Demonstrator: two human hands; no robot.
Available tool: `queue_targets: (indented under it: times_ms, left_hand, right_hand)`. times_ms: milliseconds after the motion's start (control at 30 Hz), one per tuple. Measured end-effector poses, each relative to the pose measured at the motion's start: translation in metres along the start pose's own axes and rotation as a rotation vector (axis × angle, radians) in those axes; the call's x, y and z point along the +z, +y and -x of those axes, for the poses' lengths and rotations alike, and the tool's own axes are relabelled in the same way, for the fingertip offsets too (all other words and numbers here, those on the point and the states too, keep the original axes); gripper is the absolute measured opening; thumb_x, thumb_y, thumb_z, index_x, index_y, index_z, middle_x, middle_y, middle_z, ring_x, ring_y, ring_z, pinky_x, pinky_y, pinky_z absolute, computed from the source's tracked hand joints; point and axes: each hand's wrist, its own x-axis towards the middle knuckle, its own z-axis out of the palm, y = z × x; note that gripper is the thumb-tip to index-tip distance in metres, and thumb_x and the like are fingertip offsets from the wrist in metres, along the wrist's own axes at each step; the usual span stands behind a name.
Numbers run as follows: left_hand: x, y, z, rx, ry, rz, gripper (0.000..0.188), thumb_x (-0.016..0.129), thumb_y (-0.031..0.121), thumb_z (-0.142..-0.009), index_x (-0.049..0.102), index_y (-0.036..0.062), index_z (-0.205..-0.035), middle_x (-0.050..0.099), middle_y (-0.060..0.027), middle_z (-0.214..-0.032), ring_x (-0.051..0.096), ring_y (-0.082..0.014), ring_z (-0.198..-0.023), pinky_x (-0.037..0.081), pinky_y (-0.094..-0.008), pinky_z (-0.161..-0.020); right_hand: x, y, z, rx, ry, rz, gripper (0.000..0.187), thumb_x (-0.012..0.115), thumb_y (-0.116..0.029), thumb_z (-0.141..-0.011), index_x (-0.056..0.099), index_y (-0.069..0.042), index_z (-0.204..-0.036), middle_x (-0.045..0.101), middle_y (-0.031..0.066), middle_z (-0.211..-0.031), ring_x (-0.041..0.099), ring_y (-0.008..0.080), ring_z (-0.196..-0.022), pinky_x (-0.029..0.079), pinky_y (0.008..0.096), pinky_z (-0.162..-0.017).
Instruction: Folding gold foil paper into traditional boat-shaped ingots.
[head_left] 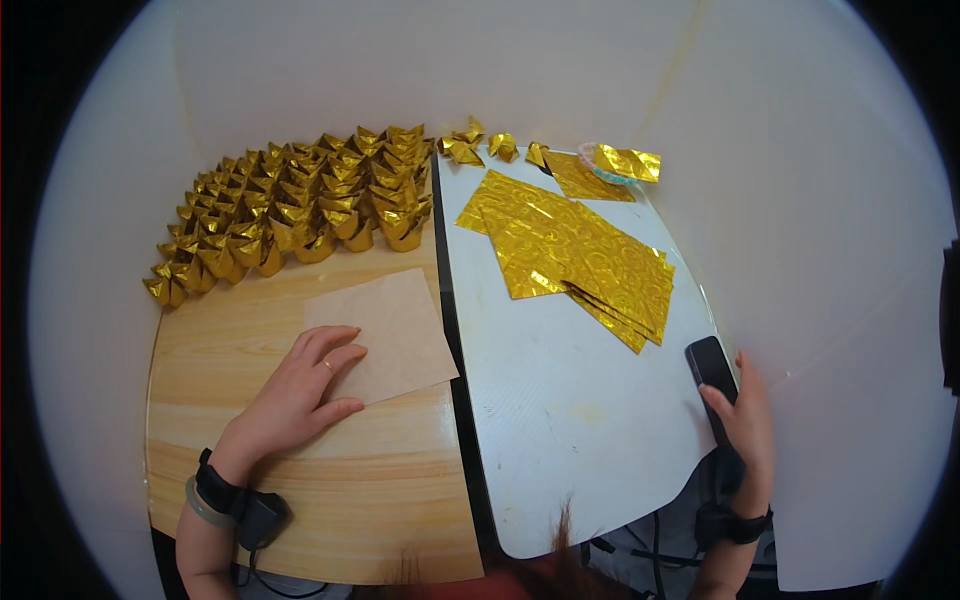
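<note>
My left hand [305, 390] rests on the lower left part of a plain tan paper sheet [395, 325], fingers apart and slightly bent, holding nothing. The sheet lies at a slant on the wood-grain table. At the right edge of the white table, my right hand [748, 415] grips a black smartphone [708, 362], thumb over its face and fingers along its outer side. Between the hands, towards the back, a fanned pile of gold foil paper sheets [575, 250] lies on the white table.
Rows of folded gold paper ingots [300, 200] fill the back of the wood-grain table [330, 500]. Several loose gold folded pieces [503, 148] and a pastel beaded ring [610, 177] sit along the back of the white table [580, 440]. A dark gap separates the tables; pale walls enclose them.
</note>
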Motion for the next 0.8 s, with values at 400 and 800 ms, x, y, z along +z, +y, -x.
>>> queue_targets:
  times_ms: [400, 800]
  left_hand:
    - [0.000, 0.009, -0.002, -0.026, -0.023, -0.005, 0.062, 0.075, 0.019, -0.072, 0.047, 0.0016, -0.124, 0.040, -0.0170, -0.135, 0.036, -0.0362, -0.126, 0.031, -0.0412, -0.107]
    - [0.004, -0.007, 0.000, -0.055, 0.069, 0.006, 0.053, 0.070, 0.012, -0.076, 0.046, 0.0007, -0.123, 0.040, -0.0186, -0.137, 0.040, -0.0368, -0.126, 0.035, -0.0400, -0.105]
  right_hand:
    - [-0.097, -0.222, -0.148, -0.839, 0.089, -0.644, 0.060, 0.057, -0.050, -0.087, 0.059, 0.003, -0.116, 0.067, 0.0186, -0.099, 0.065, 0.0316, -0.092, 0.050, 0.0375, -0.082]
    - [0.136, -0.312, -0.071, -1.337, -0.452, -0.419, 0.097, 0.053, -0.067, -0.080, 0.031, 0.010, -0.136, 0.030, 0.0295, -0.143, 0.025, 0.0406, -0.136, 0.020, 0.0474, -0.112]
